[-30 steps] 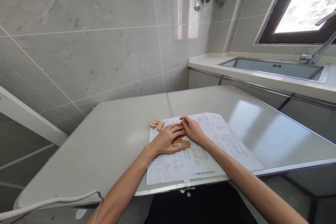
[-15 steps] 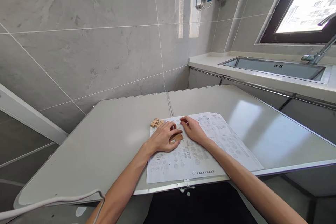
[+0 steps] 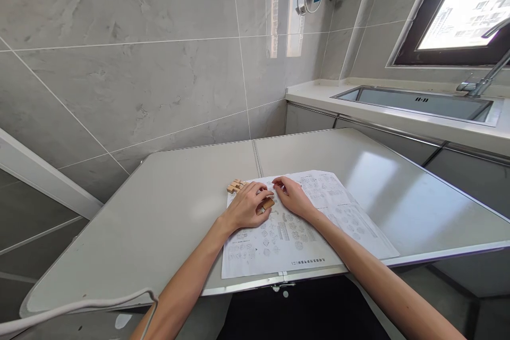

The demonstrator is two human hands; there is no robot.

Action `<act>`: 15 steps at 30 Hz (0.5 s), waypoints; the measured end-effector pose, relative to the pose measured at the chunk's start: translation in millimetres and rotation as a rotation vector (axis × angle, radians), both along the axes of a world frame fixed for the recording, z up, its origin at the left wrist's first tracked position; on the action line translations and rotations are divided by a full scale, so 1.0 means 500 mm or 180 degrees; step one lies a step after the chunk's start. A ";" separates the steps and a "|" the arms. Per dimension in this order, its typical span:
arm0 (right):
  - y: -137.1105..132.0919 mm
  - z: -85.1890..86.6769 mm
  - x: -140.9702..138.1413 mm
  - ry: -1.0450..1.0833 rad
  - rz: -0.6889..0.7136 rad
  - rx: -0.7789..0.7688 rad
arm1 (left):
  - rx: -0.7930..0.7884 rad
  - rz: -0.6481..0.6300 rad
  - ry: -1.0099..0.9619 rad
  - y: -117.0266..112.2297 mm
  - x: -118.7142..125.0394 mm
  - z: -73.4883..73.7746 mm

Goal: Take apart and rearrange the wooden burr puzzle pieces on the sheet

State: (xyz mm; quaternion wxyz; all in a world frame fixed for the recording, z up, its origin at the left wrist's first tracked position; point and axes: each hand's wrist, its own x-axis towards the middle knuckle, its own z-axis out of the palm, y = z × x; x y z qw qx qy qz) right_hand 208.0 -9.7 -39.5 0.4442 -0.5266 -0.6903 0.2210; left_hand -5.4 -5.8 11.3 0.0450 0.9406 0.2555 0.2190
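My left hand (image 3: 249,206) lies over the left part of a printed paper sheet (image 3: 319,247), its fingers and thumb closed round a notched wooden puzzle piece (image 3: 268,204). Part of that piece is hidden under the fingers. Just beyond the left knuckles sit several pale wooden pieces (image 3: 235,186), partly covered by the hand. My right hand (image 3: 294,196) rests on the sheet a short way to the right, fingertips bent in toward the thumb. Whatever those fingertips may hold is too small to make out. Small line drawings and text cover the paper.
The sheet lies on a light folding table (image 3: 167,212) with a centre seam and metal edging. A white cable (image 3: 87,303) crosses the lower left. Behind stands a grey tiled wall (image 3: 159,74). To the right is a counter with a sink (image 3: 418,103) and a tap (image 3: 482,82).
The wooden piece in my left hand has turned and shifted slightly, and the left fingers have closed in around it. My right hand has stayed almost still.
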 end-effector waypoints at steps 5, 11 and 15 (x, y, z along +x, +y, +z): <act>-0.001 -0.001 0.002 -0.0144 0.0070 0.0117 | -0.0159 -0.0388 -0.0087 -0.021 0.018 0.007; 0.002 -0.004 0.001 -0.0130 0.0047 0.0207 | -0.0249 -0.0624 -0.0216 -0.064 0.053 -0.002; 0.004 -0.005 0.002 -0.0193 0.0054 0.0246 | -0.0551 -0.0620 -0.0021 -0.081 0.059 -0.015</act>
